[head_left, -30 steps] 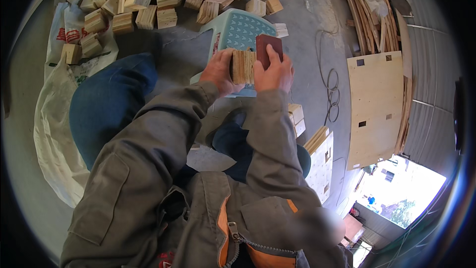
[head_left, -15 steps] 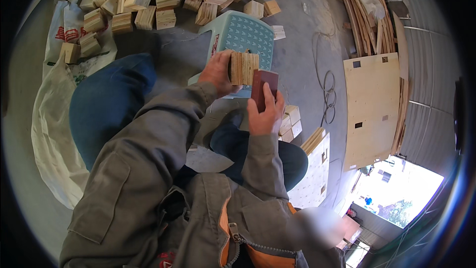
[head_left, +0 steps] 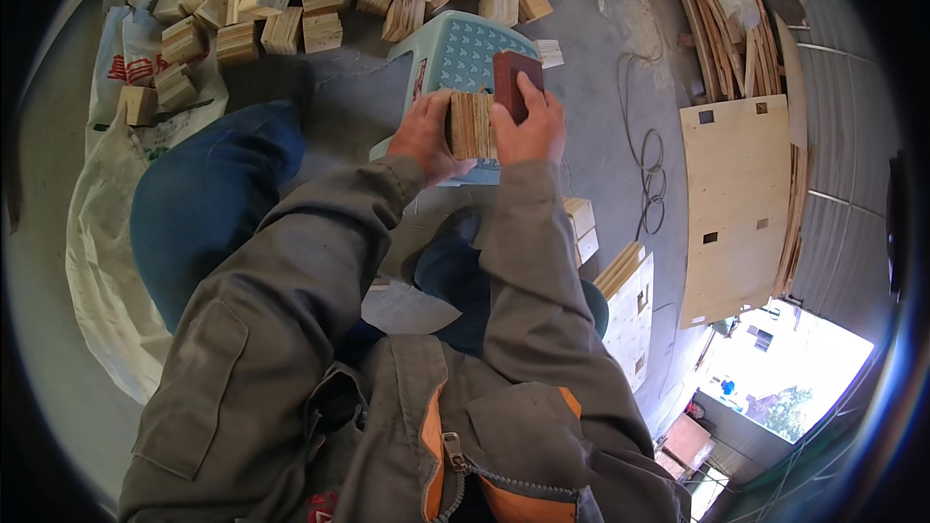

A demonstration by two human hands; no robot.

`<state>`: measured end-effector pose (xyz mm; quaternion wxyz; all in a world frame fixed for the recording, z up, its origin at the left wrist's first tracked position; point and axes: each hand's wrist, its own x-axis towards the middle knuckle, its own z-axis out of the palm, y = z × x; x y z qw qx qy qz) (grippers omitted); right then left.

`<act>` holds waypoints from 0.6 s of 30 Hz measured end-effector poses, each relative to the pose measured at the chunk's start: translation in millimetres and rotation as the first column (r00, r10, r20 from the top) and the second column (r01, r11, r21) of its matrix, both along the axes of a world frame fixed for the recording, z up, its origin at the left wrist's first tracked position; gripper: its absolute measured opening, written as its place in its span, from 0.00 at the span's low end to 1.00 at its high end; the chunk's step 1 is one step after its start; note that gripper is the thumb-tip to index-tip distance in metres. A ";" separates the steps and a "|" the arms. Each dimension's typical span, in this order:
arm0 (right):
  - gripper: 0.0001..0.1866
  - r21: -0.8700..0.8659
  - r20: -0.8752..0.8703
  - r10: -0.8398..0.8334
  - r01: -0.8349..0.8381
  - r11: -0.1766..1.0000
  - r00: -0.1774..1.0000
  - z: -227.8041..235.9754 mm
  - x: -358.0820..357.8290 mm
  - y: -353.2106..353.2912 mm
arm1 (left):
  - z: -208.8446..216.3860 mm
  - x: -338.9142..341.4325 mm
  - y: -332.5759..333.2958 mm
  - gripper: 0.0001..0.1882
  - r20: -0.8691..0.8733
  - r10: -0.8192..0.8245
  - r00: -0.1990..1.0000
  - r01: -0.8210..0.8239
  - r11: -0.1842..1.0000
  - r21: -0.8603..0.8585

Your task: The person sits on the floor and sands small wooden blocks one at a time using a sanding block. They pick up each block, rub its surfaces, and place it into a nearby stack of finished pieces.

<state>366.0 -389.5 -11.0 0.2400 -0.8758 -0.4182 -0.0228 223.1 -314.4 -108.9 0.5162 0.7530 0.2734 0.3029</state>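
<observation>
Since the left hand (head_left: 423, 136) seems to brace the plywood block (head_left: 472, 126) mainly from its left side, just above the centre of the frame, the piece could twist or slip under a hard push from the right. Behind it, the plastic stool (head_left: 484, 46) might rock if loaded unevenly; whether the plywood block rests on it, I cannot tell. Farther right, the reddish-brown pad (head_left: 510, 77) could skid, scraping the right hand's (head_left: 533, 132) thumb, which lies close to the plywood edge. The left hand is partly closed, grasping the plywood block; the right is half curled, gripping the pad with fingers along its face.
</observation>
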 end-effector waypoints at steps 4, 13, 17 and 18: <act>0.36 -0.116 0.011 -0.027 0.028 0.993 1.000 10.5 8.7 22.3 | 3.7 2.6 -1.2 0.54 -0.011 0.013 1.000 -0.013 1.000 -0.003; 0.34 -0.071 0.097 0.079 -0.072 0.995 0.992 13.1 -82.6 -72.4 | 0.9 0.7 2.6 0.50 -0.014 0.013 1.000 -0.013 1.000 0.001; 0.34 -0.054 0.114 0.111 -0.105 0.993 0.987 8.9 -99.9 -95.9 | -3.0 2.8 2.7 0.49 0.009 0.026 1.000 -0.026 0.999 0.027; 0.34 -0.045 0.106 0.114 -0.110 0.993 0.988 9.5 -100.2 -95.8 | -2.8 3.2 2.2 0.49 0.015 0.025 1.000 -0.025 0.999 0.027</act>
